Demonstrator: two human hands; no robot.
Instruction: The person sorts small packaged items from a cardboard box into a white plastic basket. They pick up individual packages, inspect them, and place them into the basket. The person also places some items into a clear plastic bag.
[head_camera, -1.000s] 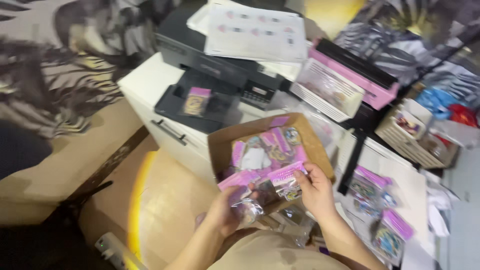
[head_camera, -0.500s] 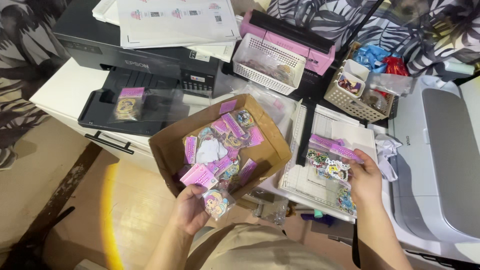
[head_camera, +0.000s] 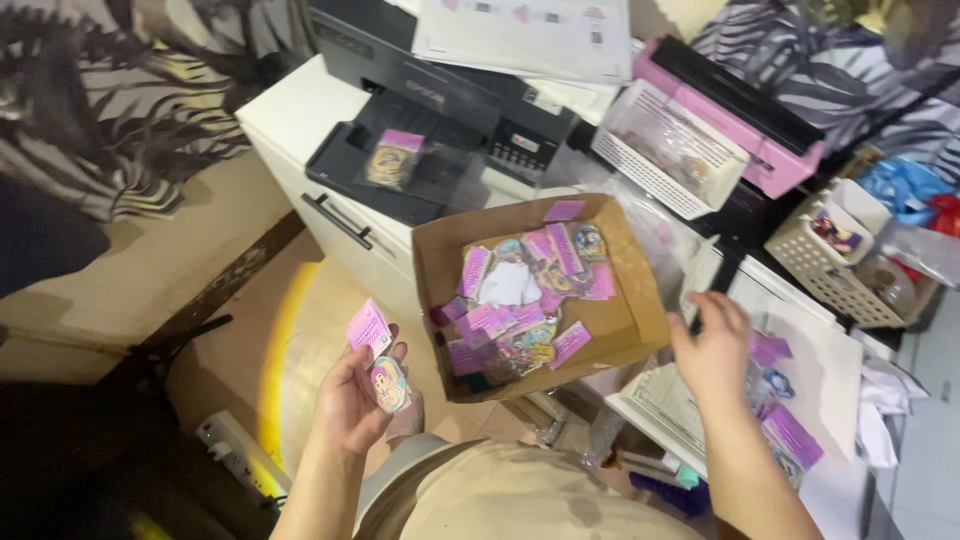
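Setting: cluttered work corner seen from the head view – a white cabinet carries a black printer with printed sheets on top.

Centre: an open cardboard box is set between the two hands, filled with small packets with pink header cards.

Left hand: held palm up, low and left of the box, fingers curled round one small packet – a pink card above, a round sticker-like piece in clear wrap below. The grip is closed on it, though loosely.

Right hand: stretched out to the right of the box, fingers spread and apart, nothing clamped; it hovers over a white tray where more pink-topped packets are laid. Contact with them cannot be told.

Surroundings: a white mesh basket and a pink-and-black machine are placed behind the box; a second basket of small items is seen at far right. One lone packet is left on the printer's tray.

Step in hand: judged as sorting or gathering – one packet is kept in the left hand while the right is reached toward the pile on the tray.

Next move: a light pinch on one thin, slippery packet would be called for, without the neighbours being dragged along.
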